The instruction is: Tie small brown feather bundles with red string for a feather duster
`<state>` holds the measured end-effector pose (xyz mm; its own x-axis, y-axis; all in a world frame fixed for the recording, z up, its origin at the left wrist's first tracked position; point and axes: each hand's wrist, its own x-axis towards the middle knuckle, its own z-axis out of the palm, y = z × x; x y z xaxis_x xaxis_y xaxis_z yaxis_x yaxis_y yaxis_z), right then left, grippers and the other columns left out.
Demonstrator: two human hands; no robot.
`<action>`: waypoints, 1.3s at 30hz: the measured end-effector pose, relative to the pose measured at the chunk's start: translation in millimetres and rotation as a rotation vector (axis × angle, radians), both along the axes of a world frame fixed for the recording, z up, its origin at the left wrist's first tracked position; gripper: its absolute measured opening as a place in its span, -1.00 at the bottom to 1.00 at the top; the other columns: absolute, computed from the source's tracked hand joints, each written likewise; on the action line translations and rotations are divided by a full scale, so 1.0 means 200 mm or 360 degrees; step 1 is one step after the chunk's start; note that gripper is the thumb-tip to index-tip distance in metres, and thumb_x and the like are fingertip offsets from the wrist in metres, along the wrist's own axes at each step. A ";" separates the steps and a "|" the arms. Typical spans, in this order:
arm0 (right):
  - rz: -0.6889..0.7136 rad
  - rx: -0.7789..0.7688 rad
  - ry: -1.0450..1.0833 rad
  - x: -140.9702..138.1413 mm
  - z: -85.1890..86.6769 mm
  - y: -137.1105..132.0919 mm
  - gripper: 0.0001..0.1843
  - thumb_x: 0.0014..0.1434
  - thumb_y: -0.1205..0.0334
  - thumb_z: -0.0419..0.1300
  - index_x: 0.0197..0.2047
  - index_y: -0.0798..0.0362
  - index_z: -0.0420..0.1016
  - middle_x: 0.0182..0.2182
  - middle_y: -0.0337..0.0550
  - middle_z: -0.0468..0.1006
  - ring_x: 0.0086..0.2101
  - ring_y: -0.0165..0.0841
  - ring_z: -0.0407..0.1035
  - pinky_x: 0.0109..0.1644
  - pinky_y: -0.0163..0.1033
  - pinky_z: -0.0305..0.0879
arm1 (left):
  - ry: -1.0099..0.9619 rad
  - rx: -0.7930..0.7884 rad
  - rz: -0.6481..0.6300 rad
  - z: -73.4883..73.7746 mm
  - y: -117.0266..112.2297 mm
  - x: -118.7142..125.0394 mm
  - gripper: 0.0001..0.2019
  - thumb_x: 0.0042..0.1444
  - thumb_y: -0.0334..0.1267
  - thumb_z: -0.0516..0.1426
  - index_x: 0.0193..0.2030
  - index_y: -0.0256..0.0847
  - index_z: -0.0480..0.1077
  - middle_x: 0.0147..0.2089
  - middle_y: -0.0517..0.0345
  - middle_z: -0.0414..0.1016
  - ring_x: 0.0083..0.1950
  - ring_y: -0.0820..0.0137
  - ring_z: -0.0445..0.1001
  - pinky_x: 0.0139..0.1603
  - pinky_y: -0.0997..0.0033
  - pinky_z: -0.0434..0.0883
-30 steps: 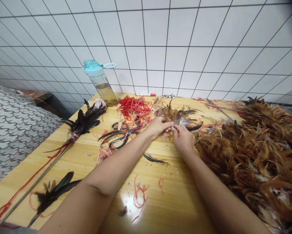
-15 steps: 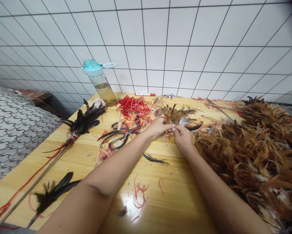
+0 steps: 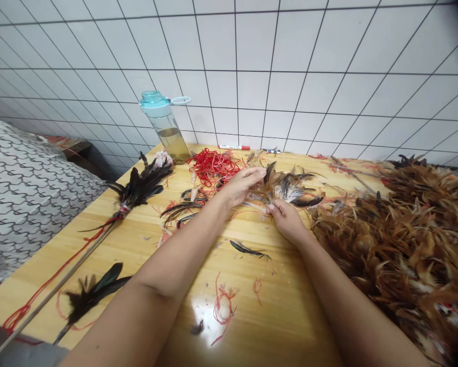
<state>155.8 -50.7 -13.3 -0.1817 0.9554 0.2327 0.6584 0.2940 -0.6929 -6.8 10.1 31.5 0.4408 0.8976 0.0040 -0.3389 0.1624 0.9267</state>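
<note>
My left hand point(image 3: 244, 186) is at the left side of a bunch of brown and black feathers point(image 3: 286, 186), its fingers stretched out and pointing to the right. Thumb and fingers of my right hand point(image 3: 287, 220) pinch the near end of feathers at the bunch's lower edge. Left of my left hand lies a heap of red string point(image 3: 213, 165), with long dark feathers point(image 3: 183, 208) in front of it. One dark feather point(image 3: 249, 250) rests on the wood nearer to me.
At left lies a stick point(image 3: 60, 285) with black feathers point(image 3: 143, 186) tied to its end. A water bottle point(image 3: 171, 140) and a red marker point(image 3: 234, 147) stand near the tiled wall point(image 3: 252, 46). Brown feathers point(image 3: 408, 239) cover the table's right side.
My left hand has come away from my right hand, moving up and left, and its fingers have straightened. My right hand still pinches at the feathers. The view has shifted slightly.
</note>
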 end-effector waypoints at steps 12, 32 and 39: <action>0.0104 -0.0087 -0.0079 0.00 0.01 -0.01 -0.75 0.19 0.23 -0.04 -0.47 0.04 0.35 -0.46 -0.17 0.47 -0.35 -0.33 0.34 -0.19 -0.25 0.20 | -0.0040 0.0168 0.0258 -0.02 0.03 0.01 -0.70 -0.17 -0.13 0.33 -0.45 -0.29 0.37 -0.53 0.32 0.30 -0.53 0.63 0.21 -0.48 0.61 0.16; -0.0260 -0.0301 0.1421 0.03 -0.01 0.02 -0.64 0.01 -0.09 0.23 -0.48 0.02 0.27 -0.66 -0.39 0.16 -0.64 -0.53 -0.01 -0.56 -0.36 -0.04 | -0.0365 0.0138 0.1048 0.01 0.13 -0.09 -0.83 0.08 -0.23 0.21 -0.35 -0.21 0.29 -0.49 0.32 0.30 -0.52 0.68 0.29 -0.53 0.68 0.21; -0.0286 -0.0309 0.1580 0.04 0.00 0.03 -0.67 -0.06 -0.04 0.26 -0.48 0.04 0.30 -0.66 -0.40 0.14 -0.64 -0.55 -0.02 -0.59 -0.36 -0.10 | -0.0188 0.0307 0.1194 0.06 0.15 -0.22 -0.76 0.01 -0.14 0.24 -0.39 -0.22 0.29 -0.51 0.31 0.32 -0.55 0.66 0.29 -0.54 0.66 0.19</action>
<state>163.0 -45.1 -14.1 0.1583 0.9866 0.0387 -0.2144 0.0726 -0.9740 -49.9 39.5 43.1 -0.2961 0.9341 0.1993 -0.3926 -0.3093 0.8662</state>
